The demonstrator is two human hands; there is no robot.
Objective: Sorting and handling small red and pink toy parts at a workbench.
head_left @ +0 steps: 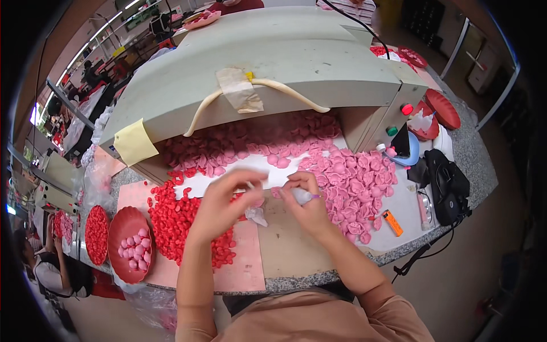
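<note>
My right hand (pixel 308 206) is closed around a small whitish squeeze bottle (pixel 301 196) with a purple tip. A pink petal-like piece (pixel 276 192) shows right at its fingertips; whether they pinch it I cannot tell. My left hand (pixel 222 200), slightly blurred, hovers over the edge of a heap of small red pieces (pixel 174 219), thumb and fingers apart. A crumpled whitish scrap (pixel 256 216) lies below it on the brown board (pixel 285 245). To the right of my hands spreads a pile of pink cupped pieces (pixel 353 191).
A grey-green machine hood (pixel 285 51) arches over more pink pieces. At left stand a red dish (pixel 130 271) of pink balls and a dish of red pieces (pixel 96 235). An orange lighter (pixel 392 223), a black bag (pixel 448 188) and a blue dish (pixel 411 157) lie at right.
</note>
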